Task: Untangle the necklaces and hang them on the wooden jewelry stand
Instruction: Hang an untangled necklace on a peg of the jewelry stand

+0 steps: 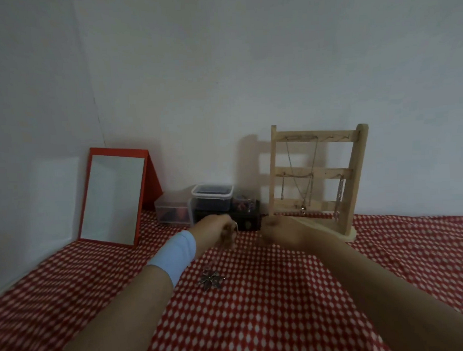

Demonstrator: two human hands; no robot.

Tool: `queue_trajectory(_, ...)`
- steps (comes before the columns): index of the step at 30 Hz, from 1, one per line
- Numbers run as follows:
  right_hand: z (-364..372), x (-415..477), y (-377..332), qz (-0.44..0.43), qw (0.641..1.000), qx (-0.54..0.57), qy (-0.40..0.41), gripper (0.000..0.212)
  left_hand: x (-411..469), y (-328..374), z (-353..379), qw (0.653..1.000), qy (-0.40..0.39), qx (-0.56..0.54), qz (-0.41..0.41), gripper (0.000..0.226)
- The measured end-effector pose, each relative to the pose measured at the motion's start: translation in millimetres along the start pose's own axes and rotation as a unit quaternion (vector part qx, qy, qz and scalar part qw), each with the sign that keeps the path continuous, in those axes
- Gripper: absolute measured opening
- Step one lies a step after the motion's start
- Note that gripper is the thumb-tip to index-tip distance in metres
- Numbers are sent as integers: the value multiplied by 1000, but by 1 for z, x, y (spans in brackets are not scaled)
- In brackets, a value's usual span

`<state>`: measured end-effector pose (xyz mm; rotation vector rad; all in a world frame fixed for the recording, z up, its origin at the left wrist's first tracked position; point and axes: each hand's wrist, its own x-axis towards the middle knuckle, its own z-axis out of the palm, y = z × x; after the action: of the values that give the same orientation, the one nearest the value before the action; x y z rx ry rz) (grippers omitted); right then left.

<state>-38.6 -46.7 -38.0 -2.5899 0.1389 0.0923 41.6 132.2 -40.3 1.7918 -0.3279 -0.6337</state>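
- Over the middle of the table [256, 305], under its red-and-white patterned cloth: both hands raised close together, just in front of the wooden jewelry stand [357, 168].
- left hand [216, 232]: fingers curled, grip pinching the thin chain of a necklace [211, 279]; light blue wristband [175, 252] on the wrist.
- Necklace pendant, leaf-shaped metal, lies on the cloth below the left hand; the chain runs up to the fingers, faint and blurred.
- right hand [279, 232]: fingers curled, motion blur; cannot tell if its grip holds the chain.
- Stand upright by the wall, far right; hung chains [290, 160] on the top and middle rails.
- Red-framed mirror [113, 198] propped at the left.
- Clear plastic containers [213, 199] and a dark box [246, 219] between mirror and stand.
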Motion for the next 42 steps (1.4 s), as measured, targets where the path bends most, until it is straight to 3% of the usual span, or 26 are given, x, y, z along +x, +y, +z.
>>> queue_trajectory(2, -12, -10, 1, -4, 981, 182, 69, 27, -5, 12, -3, 982, -45, -180, 20, 31)
queue_trajectory(4, -25, -20, 2, -14, 936, 330, 120, 28, -10, 27, -9, 961, -110, -248, 59, 31)
queue_trajectory(7, -43, -25, 8, -28, 904, 401, 146, 25, -19, 50, -14, 925, -198, -302, 115, 27)
queue_trajectory(11, -62, -31, 22, 8, 905, 372, 207, 16, -24, 73, -11, 904, -201, -338, 169, 24)
queue_trajectory(15, -71, -47, 28, 8, 923, 304, 237, 22, -26, 95, 4, 924, -170, -288, 187, 22)
queue_trajectory(17, -75, -53, 23, -36, 930, 302, 208, 25, -31, 106, 19, 942, -157, -230, 188, 21)
queue_trajectory(20, -80, -58, 7, -122, 932, 326, 98, 31, -40, 125, 44, 958, -150, -142, 201, 22)
queue_trajectory(23, -87, -62, -4, -153, 902, 403, 28, 26, -45, 141, 57, 958, -148, -121, 212, 23)
queue_trajectory(25, -90, -66, -5, -146, 877, 457, 15, 18, -46, 150, 55, 950, -161, -164, 211, 26)
queue_trajectory(29, -97, -67, 10, -86, 904, 409, 89, 16, -44, 160, 36, 902, -147, -336, 227, 25)
queue_trajectory(35, -100, -69, 27, 1, 916, 350, 195, 42, -37, 155, 20, 829, -69, -494, 254, 26)
queue_trajectory(38, -104, -71, 25, 23, 919, 325, 223, 41, -36, 152, 25, 826, -70, -503, 247, 27)
queue_trajectory(42, -114, -74, 12, -29, 928, 264, 262, 30, -38, 151, 41, 856, -93, -447, 244, 14)
